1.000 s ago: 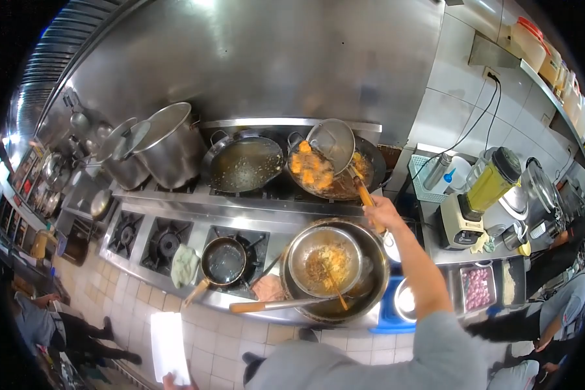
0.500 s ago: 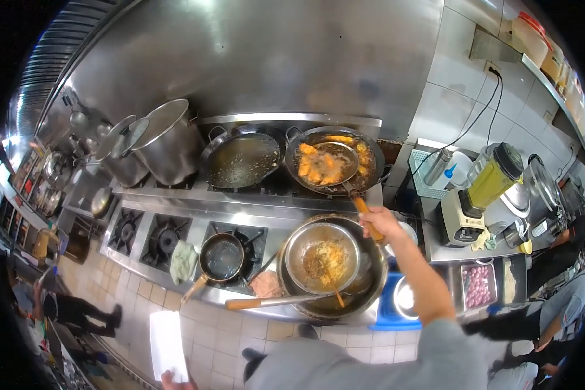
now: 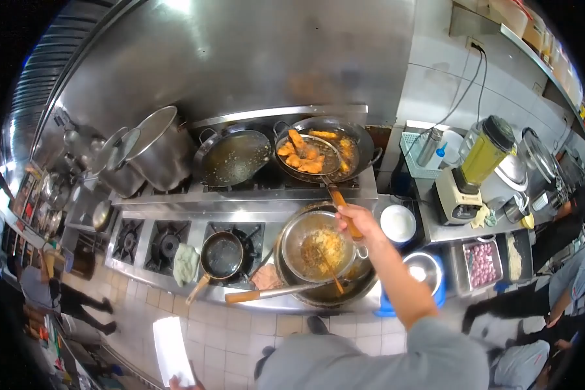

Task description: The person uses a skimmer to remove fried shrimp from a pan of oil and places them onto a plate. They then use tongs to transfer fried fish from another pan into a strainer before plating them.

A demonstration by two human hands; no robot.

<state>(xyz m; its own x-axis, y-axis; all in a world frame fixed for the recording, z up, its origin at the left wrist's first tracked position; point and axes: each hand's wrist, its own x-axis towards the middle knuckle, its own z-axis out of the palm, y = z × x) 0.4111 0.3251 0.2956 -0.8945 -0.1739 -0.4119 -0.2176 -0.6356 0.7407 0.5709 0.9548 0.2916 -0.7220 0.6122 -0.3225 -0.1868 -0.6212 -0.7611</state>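
Note:
My right hand (image 3: 359, 224) is closed round the wooden handle of a skimmer (image 3: 329, 170). Golden-orange fried pieces (image 3: 300, 160) lie in the skimmer's round head, held over the back-right wok (image 3: 364, 140). More pieces (image 3: 344, 153) sit in the dark oil beside it. At the lower left edge, my left hand (image 3: 185, 385) grips a white rectangular sheet (image 3: 171, 348); only its fingers show. Below the skimmer handle, a metal bowl (image 3: 294, 257) with a yellow-brown chopped mixture and a spoon rests in a larger dark pan (image 3: 361, 286).
Another wok (image 3: 231, 159) with oil stands to the left, beside tall pots (image 3: 159, 149). A small frying pan (image 3: 221, 255) sits on a front burner near a cloth (image 3: 186, 263). On the right are a blender (image 3: 478, 169), a white plate (image 3: 398, 223) and people.
The skimmer with the fried pieces has shifted left within the wok, and its pieces are piled closer together. My right hand moved along with it. My view has turned slightly.

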